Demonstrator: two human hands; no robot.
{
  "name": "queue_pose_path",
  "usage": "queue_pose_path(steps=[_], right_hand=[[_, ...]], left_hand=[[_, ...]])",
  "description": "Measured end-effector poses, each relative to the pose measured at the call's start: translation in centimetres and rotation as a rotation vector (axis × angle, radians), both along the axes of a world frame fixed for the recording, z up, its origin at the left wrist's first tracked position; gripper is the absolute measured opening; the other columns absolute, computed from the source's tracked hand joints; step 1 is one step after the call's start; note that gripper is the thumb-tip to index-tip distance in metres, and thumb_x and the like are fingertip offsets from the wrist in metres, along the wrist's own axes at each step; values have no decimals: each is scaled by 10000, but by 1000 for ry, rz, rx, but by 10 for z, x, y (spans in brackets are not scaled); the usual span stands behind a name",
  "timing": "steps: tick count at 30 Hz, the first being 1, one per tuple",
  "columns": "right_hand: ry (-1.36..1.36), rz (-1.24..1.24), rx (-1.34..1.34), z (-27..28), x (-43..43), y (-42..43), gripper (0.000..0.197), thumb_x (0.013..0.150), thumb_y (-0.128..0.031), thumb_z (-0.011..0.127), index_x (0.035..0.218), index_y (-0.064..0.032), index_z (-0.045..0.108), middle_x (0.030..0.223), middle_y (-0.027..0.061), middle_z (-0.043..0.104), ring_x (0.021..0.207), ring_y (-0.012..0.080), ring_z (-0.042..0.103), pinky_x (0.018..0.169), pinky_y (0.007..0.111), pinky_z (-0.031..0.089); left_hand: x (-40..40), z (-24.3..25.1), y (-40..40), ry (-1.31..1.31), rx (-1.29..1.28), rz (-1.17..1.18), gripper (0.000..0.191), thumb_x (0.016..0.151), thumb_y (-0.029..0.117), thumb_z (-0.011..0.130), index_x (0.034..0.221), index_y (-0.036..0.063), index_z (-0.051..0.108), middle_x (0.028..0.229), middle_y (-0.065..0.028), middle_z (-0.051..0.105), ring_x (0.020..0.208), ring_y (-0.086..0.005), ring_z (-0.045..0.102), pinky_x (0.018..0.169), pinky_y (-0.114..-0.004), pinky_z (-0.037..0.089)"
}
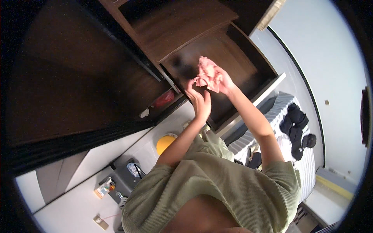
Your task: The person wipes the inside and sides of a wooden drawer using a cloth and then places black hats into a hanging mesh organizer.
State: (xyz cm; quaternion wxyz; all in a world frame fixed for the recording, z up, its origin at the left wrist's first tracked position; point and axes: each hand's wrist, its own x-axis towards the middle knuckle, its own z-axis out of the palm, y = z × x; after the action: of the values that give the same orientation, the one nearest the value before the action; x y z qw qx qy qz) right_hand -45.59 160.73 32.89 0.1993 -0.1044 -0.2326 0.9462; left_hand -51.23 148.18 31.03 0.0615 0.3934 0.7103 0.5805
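Bunched pink cloth (207, 72) is held in my right hand (224, 81), above an open dark wooden drawer (239, 55). My left hand (200, 102) is just below and left of the cloth, its fingers apart and the fingertips close to the cloth's lower left edge; whether they touch it I cannot tell. Inside the drawer, beyond the cloth, a dark blurred shape (182, 62) shows. The drawer's pale front edge (268, 88) lies to the right of my right forearm.
Left of the drawer stands a dark wardrobe compartment (72, 87) with a red item (163, 99) at its bottom. A bed (306, 171) with dark clothes (294, 122) is at the right. A yellow round object (165, 144) and a grey cabinet (125, 174) are at the lower left.
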Motion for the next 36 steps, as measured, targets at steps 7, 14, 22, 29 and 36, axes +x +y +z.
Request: queue_pose_path(steps=[7,14,22,29,36], right_hand=[[207,-567,-130,18,64,-53,388,904,-202,341,1207,17,440,1142,140,549,983,234,555,907,362,433],[20,-947,-60,58,101,-95,443,926,-189,350,1328,-5,325,1354,142,378,818,118,554,836,312,486],[-62,-924,-30,0,144,-114,725,674,96,554,1294,-182,301,1211,136,466,843,258,598,775,544,500],[-26,-884,-153,-34,117,-117,744,669,102,484,1312,-202,265,1258,162,421,1034,338,522,802,578,462],[-93,-846,-166,-37,93,-89,670,658,91,487,1240,-183,301,1195,131,452,1030,320,518,769,576,476]], left_hand=[[61,2,-57,243,-258,-778,837,622,278,738,1261,-16,284,1238,-210,357,1173,-363,329,1014,-474,240],[60,3,-63,734,-312,-854,685,630,122,646,1271,114,405,1335,-128,316,1263,-354,250,1054,-552,140],[33,6,-50,665,-309,-758,795,589,59,659,1320,166,364,1311,-113,346,1262,-338,261,1042,-563,168],[-25,3,-21,647,-334,-595,860,572,90,690,1347,214,339,1306,-98,363,1254,-339,275,1051,-559,154],[-81,14,9,758,-337,-367,713,591,63,740,1234,206,466,1263,-79,401,1177,-309,357,981,-437,309]])
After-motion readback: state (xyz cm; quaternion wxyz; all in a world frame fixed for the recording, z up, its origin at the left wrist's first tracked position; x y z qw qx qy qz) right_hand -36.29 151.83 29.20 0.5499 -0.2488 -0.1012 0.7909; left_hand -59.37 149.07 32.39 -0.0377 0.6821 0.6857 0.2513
